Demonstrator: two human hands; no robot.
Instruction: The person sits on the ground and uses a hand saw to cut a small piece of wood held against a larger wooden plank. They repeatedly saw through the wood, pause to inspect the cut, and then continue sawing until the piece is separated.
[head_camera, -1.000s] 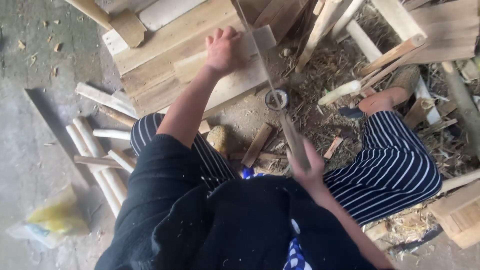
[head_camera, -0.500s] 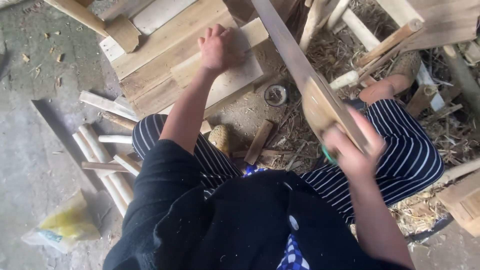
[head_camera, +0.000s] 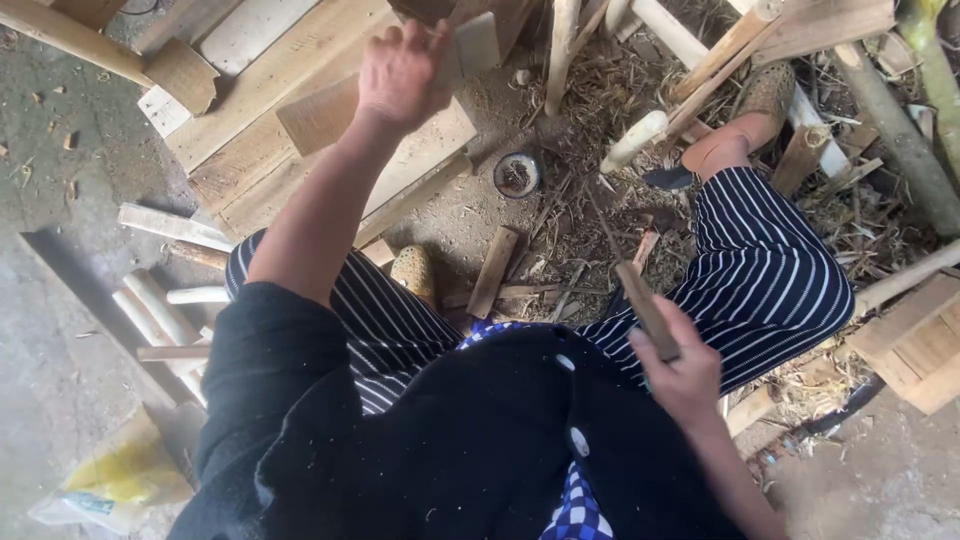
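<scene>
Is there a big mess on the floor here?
Yes. Wood chips and straw-like shavings litter the ground between the striped legs, and cut sticks lie scattered at the left. The right hand grips a wooden-handled blade; the left hand holds a small board.

Tin (head_camera: 517, 174) between planks (head_camera: 300, 120) — sticks (head_camera: 690, 70) right.
</scene>
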